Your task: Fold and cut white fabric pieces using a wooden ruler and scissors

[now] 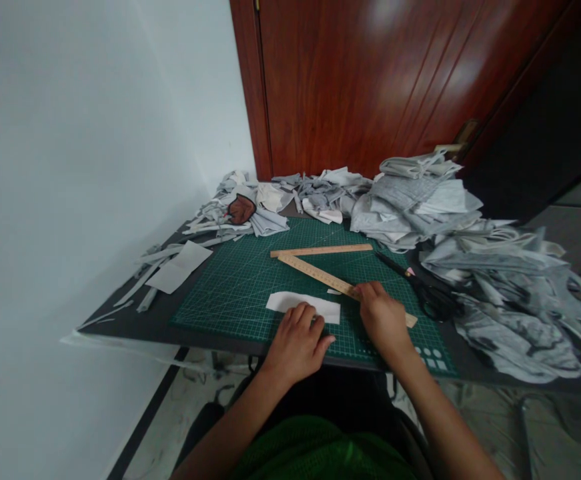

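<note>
Your left hand [299, 339] lies on the near part of a flat white piece with a curved far edge [283, 301], fingers half bent and together, thumb set apart to the right; the piece rests on the green gridded cutting mat [220, 293], which covers the middle of the black desk [165, 321]. Your right hand [383, 317] is closed on a slanting pale wooden ruler [315, 271], just right of the white piece, with the ruler's near end showing beyond your hand. Its far end lies at the left part of a second, straight light-brown wooden stick [330, 250]; you cannot tell whether they touch. A small white scrap [333, 292] sits between the slanting ruler and the white piece. To your right, black-handled scissors [433, 303] point their blades towards the stick's right end, their handles beside a heap of grey fabric pieces [510, 280].
</note>
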{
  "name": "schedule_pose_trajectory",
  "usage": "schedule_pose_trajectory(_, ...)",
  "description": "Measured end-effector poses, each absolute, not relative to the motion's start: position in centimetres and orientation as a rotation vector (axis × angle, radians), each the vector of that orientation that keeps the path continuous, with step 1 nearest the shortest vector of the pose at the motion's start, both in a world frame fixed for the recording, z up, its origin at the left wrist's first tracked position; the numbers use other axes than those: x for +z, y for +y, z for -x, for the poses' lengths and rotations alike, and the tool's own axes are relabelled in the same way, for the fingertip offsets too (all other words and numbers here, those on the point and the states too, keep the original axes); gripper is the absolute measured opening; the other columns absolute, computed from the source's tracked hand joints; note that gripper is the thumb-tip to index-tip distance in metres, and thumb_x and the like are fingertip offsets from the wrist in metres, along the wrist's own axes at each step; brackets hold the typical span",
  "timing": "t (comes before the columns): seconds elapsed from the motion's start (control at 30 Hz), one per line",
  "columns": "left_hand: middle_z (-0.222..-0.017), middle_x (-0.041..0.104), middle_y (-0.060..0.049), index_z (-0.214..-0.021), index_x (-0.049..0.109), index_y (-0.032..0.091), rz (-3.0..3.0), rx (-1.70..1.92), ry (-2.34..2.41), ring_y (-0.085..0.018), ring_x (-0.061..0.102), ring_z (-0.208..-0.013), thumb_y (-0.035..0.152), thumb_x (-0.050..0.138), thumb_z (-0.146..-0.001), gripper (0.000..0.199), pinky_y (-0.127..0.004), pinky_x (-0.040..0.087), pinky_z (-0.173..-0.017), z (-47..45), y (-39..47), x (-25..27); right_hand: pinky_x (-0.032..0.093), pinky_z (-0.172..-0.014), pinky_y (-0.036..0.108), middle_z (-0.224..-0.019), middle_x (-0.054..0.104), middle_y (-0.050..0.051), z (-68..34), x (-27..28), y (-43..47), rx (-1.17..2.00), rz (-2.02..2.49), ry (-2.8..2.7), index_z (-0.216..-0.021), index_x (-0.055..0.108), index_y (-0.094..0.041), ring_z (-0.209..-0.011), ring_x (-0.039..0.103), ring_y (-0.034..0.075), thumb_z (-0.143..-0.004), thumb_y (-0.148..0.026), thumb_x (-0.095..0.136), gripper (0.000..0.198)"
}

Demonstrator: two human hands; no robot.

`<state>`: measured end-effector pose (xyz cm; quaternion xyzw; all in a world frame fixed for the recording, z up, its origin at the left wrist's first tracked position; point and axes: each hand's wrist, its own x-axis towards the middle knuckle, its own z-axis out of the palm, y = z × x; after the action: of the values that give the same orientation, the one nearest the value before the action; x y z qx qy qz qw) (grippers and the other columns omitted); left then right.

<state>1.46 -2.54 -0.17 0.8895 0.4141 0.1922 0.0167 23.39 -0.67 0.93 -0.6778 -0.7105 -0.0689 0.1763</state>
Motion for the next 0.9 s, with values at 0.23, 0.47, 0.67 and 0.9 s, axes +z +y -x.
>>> schedule_pose_trajectory(0.23, -0.121, 0.061, -0.014, -0.122, 0.062, 0.018, -2.764, 0.637, 1.251, -0.034, 0.053, -0.119, 0.051, 0.064, -0.095, 0.043, -0.056, 0.045, -0.104, -1.4, -1.9, 0.0, 0.041, -0.067, 0.031, -0.099, 0.070, 0.011, -24.6, 0.6, -0.3, -0.142, 2.018, -1.910, -0.105, 0.065, -0.016, -0.078, 0.067, 0.022, -0.103, -0.009, 0.037, 0.029)
schedule_pose_trajectory(0.47, -0.122, 0.060, -0.011, -0.109, 0.066, 0.020, -2.720, 0.683, 1.189, -0.033, 0.053, -0.123, 0.048, 0.071, -0.091, 0.034, -0.056, 0.045, -0.110, -1.1, -1.7, 0.2, 0.040, -0.070, 0.033, -0.094, 0.072, 0.011, -23.0, 0.5, -0.2, -0.181, 2.012, -1.985, -0.102, 0.065, -0.017, -0.083, 0.067, 0.025, -0.105, -0.020, 0.043, 0.023)
schedule_pose_trajectory(0.67, -0.126, 0.062, -0.006, -0.091, 0.065, 0.022, -2.594, 0.801, 1.120, -0.026, 0.051, -0.133, 0.032, 0.062, -0.099, 0.013, -0.045, 0.044, -0.116, -0.2, -1.5, 0.2, 0.044, -0.074, 0.036, -0.101, 0.074, 0.016, -29.4, 1.9, -0.6, -0.469, 2.058, -1.877, -0.112, 0.069, -0.014, -0.089, 0.067, 0.028, -0.095, -0.008, 0.043, 0.031)
schedule_pose_trajectory(0.9, -0.153, 0.050, -0.020, -0.144, 0.048, 0.011, -2.532, 0.790, 1.563, -0.037, 0.040, -0.147, 0.037, 0.060, -0.097, 0.056, -0.058, 0.035, -0.121, -0.7, -0.8, -1.4, 0.052, -0.081, 0.040, -0.122, 0.072, 0.017, -40.3, -1.2, -1.3, -0.222, 2.203, -1.954, -0.142, 0.059, -0.019, -0.105, 0.069, 0.032, -0.092, -0.016, 0.045, 0.052)
